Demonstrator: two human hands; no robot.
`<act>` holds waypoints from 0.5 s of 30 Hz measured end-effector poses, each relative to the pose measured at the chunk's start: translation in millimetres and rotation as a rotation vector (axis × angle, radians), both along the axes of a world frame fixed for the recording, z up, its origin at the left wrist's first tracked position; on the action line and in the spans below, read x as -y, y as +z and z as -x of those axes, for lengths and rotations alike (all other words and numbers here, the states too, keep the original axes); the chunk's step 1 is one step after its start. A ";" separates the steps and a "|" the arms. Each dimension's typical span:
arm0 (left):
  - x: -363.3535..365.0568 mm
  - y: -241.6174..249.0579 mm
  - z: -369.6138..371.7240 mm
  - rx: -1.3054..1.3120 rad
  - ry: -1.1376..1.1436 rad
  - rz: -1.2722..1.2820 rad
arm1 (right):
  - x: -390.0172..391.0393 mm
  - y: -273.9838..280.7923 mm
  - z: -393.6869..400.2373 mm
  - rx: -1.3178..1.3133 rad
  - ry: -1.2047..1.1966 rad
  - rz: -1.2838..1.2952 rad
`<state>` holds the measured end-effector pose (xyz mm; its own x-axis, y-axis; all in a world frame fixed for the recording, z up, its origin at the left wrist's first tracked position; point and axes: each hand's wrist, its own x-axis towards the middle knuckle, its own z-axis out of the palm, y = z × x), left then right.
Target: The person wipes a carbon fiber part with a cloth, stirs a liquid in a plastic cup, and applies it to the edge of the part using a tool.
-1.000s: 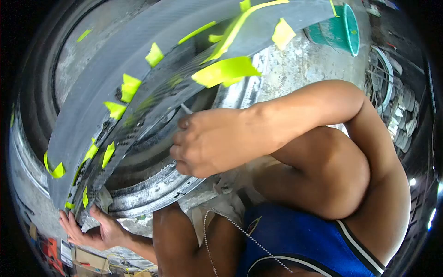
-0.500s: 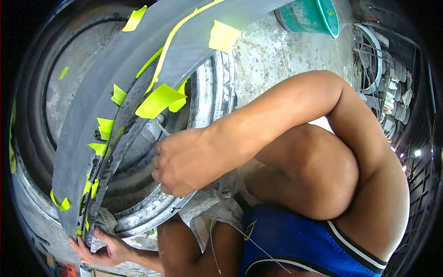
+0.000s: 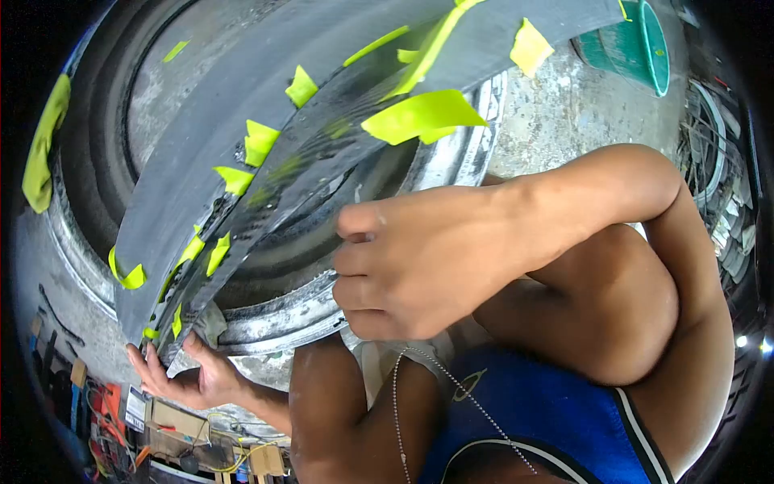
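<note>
A long curved grey panel (image 3: 193,153), perhaps a vehicle body part, lies across tyres with pieces of yellow-green tape (image 3: 427,117) along its seam. My left hand (image 3: 197,379) holds the panel's narrow lower end, thumb on one side and fingers on the other. Wet-looking dark patches mark the groove near there. My right hand (image 3: 419,262) is closed, knuckles up, over the dusty tyre (image 3: 282,323) beside the panel. Its fingertips are turned under, so whatever they may hold is hidden.
A green bucket (image 3: 625,48) stands on the stained floor at upper right. Coiled hose and stacked pieces (image 3: 717,185) lie along the right side. Boxes, cables and tools (image 3: 185,436) sit at lower left. My bent knee (image 3: 613,306) is close to my right forearm.
The view has shifted, so panel and tyres appear farther right and higher. My right hand looks nearer and larger, its fingers curled. My left hand stays on the panel's end.
</note>
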<state>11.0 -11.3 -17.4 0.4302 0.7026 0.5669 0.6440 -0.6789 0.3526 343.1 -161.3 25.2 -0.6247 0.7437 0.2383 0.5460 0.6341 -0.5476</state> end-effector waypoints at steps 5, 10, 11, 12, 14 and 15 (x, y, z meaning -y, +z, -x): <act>4.7 4.4 -1.9 0.014 0.001 0.004 | 2.7 -1.8 0.5 -0.120 -0.047 0.010; 9.0 6.7 -2.3 -0.011 0.014 0.016 | 6.5 -7.0 -3.6 -0.077 -0.024 0.026; 9.9 7.3 -2.5 -0.011 0.017 0.024 | 7.1 -7.2 -4.5 -0.089 -0.018 0.024; 10.1 6.5 -1.2 -0.002 0.017 0.035 | 7.7 -7.3 -5.5 -0.070 -0.019 0.036; 9.4 5.7 -0.6 0.000 0.010 0.037 | 8.8 -9.3 -4.8 -0.056 -0.019 0.051; 9.2 5.4 -0.4 0.014 -0.002 0.038 | 8.8 -10.4 -4.2 -0.050 -0.024 0.054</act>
<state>11.4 -20.4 -12.0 0.4236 0.7232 0.5455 0.6377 -0.6657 0.3875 347.4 -170.1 14.8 -0.5948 0.7708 0.2282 0.5316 0.5901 -0.6076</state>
